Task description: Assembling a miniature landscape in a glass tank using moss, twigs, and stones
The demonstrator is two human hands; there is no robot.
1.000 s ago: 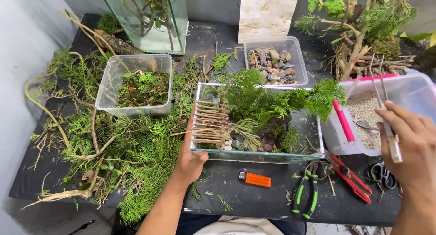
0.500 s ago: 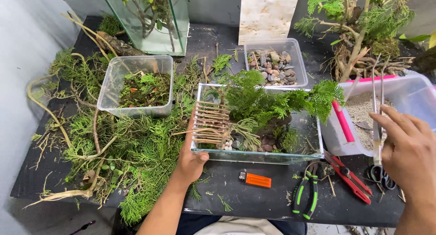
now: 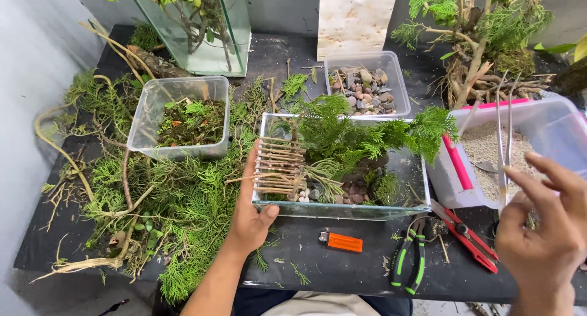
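My left hand (image 3: pixel 252 209) grips the left front corner of a low glass tank (image 3: pixel 342 209) filled with green fern-like sprigs, pebbles and a small twig ladder (image 3: pixel 278 168). At the right, my right hand (image 3: pixel 544 230) holds long metal tweezers (image 3: pixel 504 145) upright, tips pointing up, in front of a clear tub of sand (image 3: pixel 489 148) with a pink rim.
An orange lighter (image 3: pixel 340 241), green-handled pliers (image 3: pixel 408 261) and red-handled cutters (image 3: pixel 468 236) lie on the black table in front of the tank. Behind are a tub of pebbles (image 3: pixel 362 87), a tub of moss (image 3: pixel 186 117), a tall glass tank (image 3: pixel 202 25), and loose greenery and roots (image 3: pixel 153 200) at the left.
My right hand has turned the tweezers upright and moved slightly left and up. The left hand stays on the tank's corner.
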